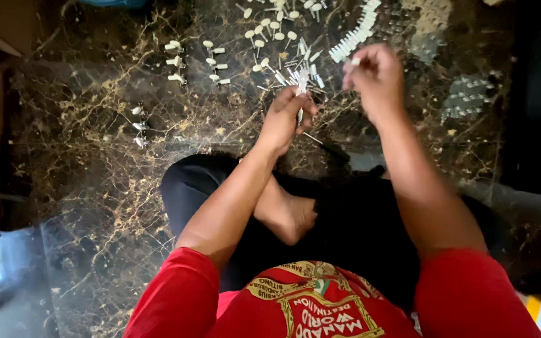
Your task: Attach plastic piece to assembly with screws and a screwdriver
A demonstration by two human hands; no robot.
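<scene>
Hands first: the left hand (286,116) is pinched narrow around a thin white stick-like piece (300,94) that stands up between its fingertips, low over the dark marbled floor (95,188). The right hand (377,75), raised a little higher and to the side, is closed on a small white piece (355,61) at its fingertips; what it is exactly is too small to tell. Just beyond the left hand lies a loose heap of similar white sticks (295,72), with round-headed white pieces (270,28) scattered farther out, a tidy row of white pieces (355,34) near the right hand, and small paired groups (195,62) off to the left. The person sits cross-legged, a bare foot (289,216) below the forearms. With parts this small, a slipped pinch could drop a piece into the heap, and a sweeping wrist could knock the tidy row crooked.
</scene>
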